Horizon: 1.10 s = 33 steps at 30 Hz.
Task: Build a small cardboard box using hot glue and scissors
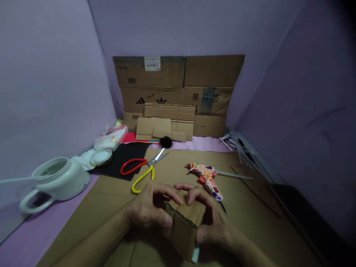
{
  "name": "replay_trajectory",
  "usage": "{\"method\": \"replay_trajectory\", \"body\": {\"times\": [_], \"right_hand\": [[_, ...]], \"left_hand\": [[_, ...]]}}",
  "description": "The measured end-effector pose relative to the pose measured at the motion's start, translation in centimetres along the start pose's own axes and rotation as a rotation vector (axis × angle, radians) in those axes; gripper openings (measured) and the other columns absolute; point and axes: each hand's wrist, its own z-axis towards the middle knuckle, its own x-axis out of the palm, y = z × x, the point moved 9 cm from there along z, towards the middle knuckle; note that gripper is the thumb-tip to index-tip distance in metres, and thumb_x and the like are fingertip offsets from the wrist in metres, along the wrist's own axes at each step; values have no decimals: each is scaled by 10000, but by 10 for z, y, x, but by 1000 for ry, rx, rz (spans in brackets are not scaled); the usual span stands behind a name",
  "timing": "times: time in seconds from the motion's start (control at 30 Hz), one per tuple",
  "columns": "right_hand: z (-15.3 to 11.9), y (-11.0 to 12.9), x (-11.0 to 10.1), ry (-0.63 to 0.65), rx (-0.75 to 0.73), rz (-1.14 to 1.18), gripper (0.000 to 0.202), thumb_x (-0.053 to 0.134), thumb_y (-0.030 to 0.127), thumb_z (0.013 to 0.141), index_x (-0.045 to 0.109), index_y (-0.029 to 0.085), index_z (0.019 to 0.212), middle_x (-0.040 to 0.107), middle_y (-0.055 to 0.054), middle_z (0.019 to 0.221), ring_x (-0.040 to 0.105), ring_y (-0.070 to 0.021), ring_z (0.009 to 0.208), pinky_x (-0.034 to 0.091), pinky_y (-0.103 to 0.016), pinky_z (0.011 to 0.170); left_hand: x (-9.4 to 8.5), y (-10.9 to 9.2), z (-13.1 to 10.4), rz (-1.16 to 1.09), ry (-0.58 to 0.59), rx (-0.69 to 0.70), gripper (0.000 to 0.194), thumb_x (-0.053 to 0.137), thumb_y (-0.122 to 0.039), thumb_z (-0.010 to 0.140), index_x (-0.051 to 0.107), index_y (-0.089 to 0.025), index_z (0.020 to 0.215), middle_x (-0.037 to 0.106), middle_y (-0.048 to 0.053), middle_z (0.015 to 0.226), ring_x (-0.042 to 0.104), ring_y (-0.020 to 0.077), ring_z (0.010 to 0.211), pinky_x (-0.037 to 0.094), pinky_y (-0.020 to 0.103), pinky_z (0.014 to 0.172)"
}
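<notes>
Grasps a small folded cardboard block (182,231) in both hands, over the cardboard mat (108,211) on the lilac table (44,233). Has the left hand (146,211) around the block's left end, fingers (169,191) bent over its top and thumb against its left near edge. Has the right hand (214,218) around the block's right end, likewise bent over the top, thumb on the right near edge. Shows a rough corrugated edge along the block's top and a pale strip (195,255) at its lower right corner. Gives no clear sight of contact between block and mat.

Has scissors (151,163) with red and yellow handles, blades apart, beyond the block and to its left. Has a flower-patterned glue gun (205,176) beyond the block to its right, with a glue stick (235,175) in its rear. Has a white pot (69,181) and a round lid (100,157) well to the block's left. Has a black yarn ball (166,142), loose cardboard pieces (183,122) and a tall cardboard panel (208,74) far beyond the block.
</notes>
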Motion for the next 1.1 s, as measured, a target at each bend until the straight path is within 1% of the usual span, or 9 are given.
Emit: {"method": "replay_trajectory", "body": {"times": [0.07, 0.2, 0.3, 0.4, 0.5, 0.7, 0.8, 0.9, 1.1], "right_hand": [[-1, 2, 0, -11, -17, -13, 448, 836, 459, 580, 604, 288, 924, 527, -61, 1326, 451, -328, 1277, 347, -454, 1017], [-4, 8, -6, -113, -89, -47, 346, 767, 446, 681, 626, 308, 966, 560, -65, 1272, 481, -313, 1245, 407, -440, 973], [-6, 10, -11, -159, -97, -143, 315, 714, 453, 744, 641, 315, 1018, 535, -80, 1296, 467, -309, 1252, 465, -405, 916], [-8, 9, -11, -140, -45, -168, 396, 676, 454, 786, 587, 340, 1154, 494, -82, 1357, 491, -300, 1237, 489, -390, 905], [-9, 8, -11, -120, -24, -129, 502, 667, 462, 792, 499, 370, 1257, 484, -77, 1375, 554, -290, 1174, 515, -387, 880], [-11, 19, -18, -246, -105, -243, 267, 657, 405, 812, 678, 321, 1065, 520, -96, 1276, 469, -321, 1237, 549, -352, 772], [-11, 23, -18, -260, -121, -266, 237, 654, 389, 817, 684, 333, 1046, 448, -93, 1349, 410, -329, 1270, 546, -302, 685], [-12, 27, -18, -257, -160, -326, 221, 628, 361, 841, 681, 355, 1056, 394, -75, 1364, 426, -308, 1228, 541, -289, 662], [-24, 44, -15, -328, -366, -644, 393, 570, 180, 869, 624, 378, 1204, 482, -43, 984, 517, -207, 953, 513, -325, 783]], "left_hand": [[0, 0, 0, -5, -8, 10, 409, 868, -351, 541, 761, -168, 891, 715, 86, 943, 634, 250, 901, 467, 320, 760], [-10, 2, -1, 63, -118, -17, 421, 873, -328, 506, 748, -140, 862, 696, 66, 810, 616, 205, 765, 460, 279, 653], [-12, -2, -1, 70, -151, 5, 401, 861, -312, 519, 739, -149, 865, 690, 65, 830, 611, 200, 764, 469, 289, 654], [-8, -12, -2, 86, -164, 90, 356, 840, -259, 553, 737, -171, 881, 693, 74, 919, 623, 236, 881, 481, 334, 748], [-8, -21, -6, 203, -217, 161, 338, 831, -206, 559, 741, -184, 884, 688, 68, 933, 623, 235, 890, 488, 328, 759], [-14, -19, -12, 383, -293, 134, 355, 827, -197, 578, 741, -202, 922, 676, 76, 1008, 605, 261, 970, 494, 358, 818], [-14, -17, -11, 312, -293, 147, 361, 834, -176, 561, 743, -191, 910, 670, 65, 957, 615, 246, 920, 495, 329, 777], [-11, -16, -9, 201, -262, 174, 351, 824, -148, 572, 739, -196, 909, 660, 50, 929, 623, 215, 864, 497, 299, 729], [-13, -16, -8, 154, -280, 170, 356, 837, -160, 561, 745, -187, 904, 673, 71, 939, 634, 243, 900, 513, 330, 742]]}}
